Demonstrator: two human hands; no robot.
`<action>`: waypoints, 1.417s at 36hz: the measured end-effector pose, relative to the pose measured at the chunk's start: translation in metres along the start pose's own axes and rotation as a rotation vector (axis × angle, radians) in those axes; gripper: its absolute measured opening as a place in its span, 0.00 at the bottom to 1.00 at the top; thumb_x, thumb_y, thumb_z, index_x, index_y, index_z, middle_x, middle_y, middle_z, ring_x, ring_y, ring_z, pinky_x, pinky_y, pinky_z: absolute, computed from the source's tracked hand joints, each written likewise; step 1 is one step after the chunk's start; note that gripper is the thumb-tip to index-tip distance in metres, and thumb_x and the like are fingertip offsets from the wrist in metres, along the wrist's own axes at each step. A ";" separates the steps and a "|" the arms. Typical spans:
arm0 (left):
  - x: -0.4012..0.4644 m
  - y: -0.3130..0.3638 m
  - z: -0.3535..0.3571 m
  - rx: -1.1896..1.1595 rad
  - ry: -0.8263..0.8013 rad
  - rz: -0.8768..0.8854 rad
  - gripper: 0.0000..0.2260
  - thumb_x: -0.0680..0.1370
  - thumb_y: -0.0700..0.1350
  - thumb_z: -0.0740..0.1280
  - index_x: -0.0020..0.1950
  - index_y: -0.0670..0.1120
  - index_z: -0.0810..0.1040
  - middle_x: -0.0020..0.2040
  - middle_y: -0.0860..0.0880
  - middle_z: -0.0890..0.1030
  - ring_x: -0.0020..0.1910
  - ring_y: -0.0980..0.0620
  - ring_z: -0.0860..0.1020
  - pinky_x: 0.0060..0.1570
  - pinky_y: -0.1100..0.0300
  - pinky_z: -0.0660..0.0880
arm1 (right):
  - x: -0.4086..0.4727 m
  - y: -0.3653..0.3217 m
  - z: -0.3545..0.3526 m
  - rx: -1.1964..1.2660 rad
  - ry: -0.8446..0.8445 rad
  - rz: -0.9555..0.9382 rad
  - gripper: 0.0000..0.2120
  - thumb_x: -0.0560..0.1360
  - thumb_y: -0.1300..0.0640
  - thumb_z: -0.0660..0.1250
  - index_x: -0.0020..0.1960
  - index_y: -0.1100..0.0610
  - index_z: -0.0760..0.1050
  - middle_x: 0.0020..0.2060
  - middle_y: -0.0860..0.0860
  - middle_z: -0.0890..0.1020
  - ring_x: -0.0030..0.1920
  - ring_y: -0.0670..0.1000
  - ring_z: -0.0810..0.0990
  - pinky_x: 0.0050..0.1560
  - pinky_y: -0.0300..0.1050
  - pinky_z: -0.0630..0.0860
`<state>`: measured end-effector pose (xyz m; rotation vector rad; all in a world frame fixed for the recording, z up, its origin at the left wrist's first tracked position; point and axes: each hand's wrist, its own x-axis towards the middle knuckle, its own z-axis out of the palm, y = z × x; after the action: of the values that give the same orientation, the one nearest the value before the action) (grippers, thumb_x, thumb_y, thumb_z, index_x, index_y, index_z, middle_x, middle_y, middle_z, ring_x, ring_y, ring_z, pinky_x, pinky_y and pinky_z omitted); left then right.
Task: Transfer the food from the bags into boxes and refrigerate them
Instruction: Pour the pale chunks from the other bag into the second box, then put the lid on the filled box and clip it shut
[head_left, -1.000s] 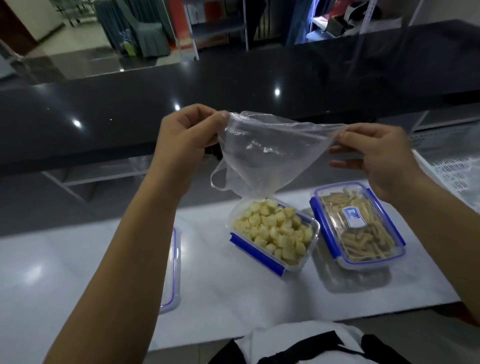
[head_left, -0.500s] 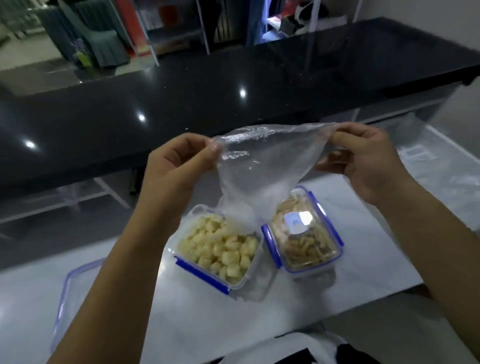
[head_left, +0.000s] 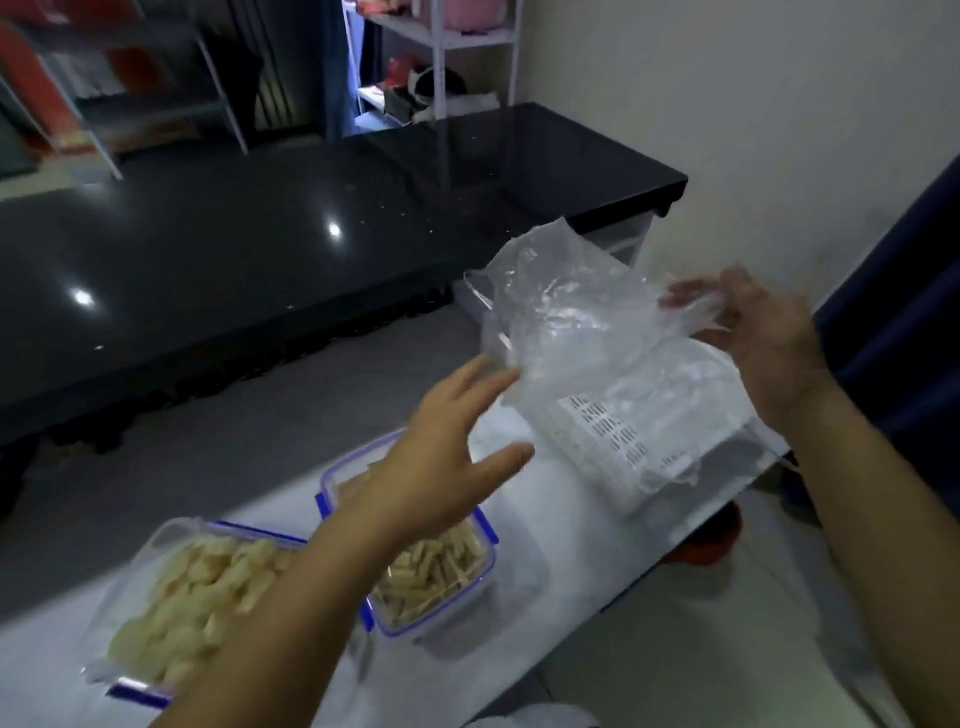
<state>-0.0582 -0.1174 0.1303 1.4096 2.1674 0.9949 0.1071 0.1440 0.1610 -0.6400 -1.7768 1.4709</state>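
An empty clear plastic bag (head_left: 566, 317) hangs in the air at the right, pinched at its right corner by my right hand (head_left: 753, 338). My left hand (head_left: 441, 462) is open with fingers spread, just below and left of the bag, apart from it. On the white table (head_left: 561, 525) stand two clear boxes with blue clips: an open box of pale yellow chunks (head_left: 197, 587) at the lower left, and a lidded box of thin yellow sticks (head_left: 436, 566) partly hidden under my left forearm.
A white perforated basket covered in plastic (head_left: 649, 431) lies at the table's right end. A black glossy counter (head_left: 291, 244) runs behind. A white wall and a dark blue surface (head_left: 904, 322) are on the right. Something red-orange (head_left: 701, 545) sits under the table edge.
My left hand has let go of the bag and opened. My right hand has carried the bag to the right, over the basket. The view has swung right.
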 end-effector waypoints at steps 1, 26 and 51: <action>0.001 -0.005 0.011 0.050 -0.106 -0.025 0.33 0.77 0.59 0.69 0.76 0.71 0.54 0.82 0.59 0.50 0.80 0.57 0.50 0.76 0.52 0.56 | -0.001 0.014 -0.008 -0.068 0.027 0.022 0.19 0.76 0.40 0.63 0.48 0.53 0.85 0.51 0.54 0.86 0.58 0.57 0.81 0.62 0.61 0.74; -0.172 -0.128 0.016 0.102 0.516 -0.625 0.35 0.75 0.47 0.75 0.78 0.47 0.64 0.81 0.45 0.57 0.80 0.48 0.54 0.77 0.49 0.55 | -0.138 0.063 0.209 -0.708 -0.832 -0.284 0.26 0.77 0.49 0.68 0.73 0.52 0.70 0.76 0.52 0.65 0.78 0.55 0.57 0.76 0.47 0.47; -0.299 -0.156 -0.005 -1.008 0.841 -0.965 0.24 0.78 0.38 0.69 0.66 0.63 0.77 0.59 0.55 0.83 0.56 0.53 0.83 0.46 0.54 0.83 | -0.185 0.056 0.347 -0.196 -0.952 0.752 0.10 0.78 0.63 0.65 0.55 0.55 0.82 0.37 0.57 0.83 0.34 0.55 0.81 0.38 0.49 0.80</action>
<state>-0.0315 -0.4275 -0.0001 -0.5650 1.8118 1.9317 -0.0588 -0.1958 0.0384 -0.8378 -2.5756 2.3954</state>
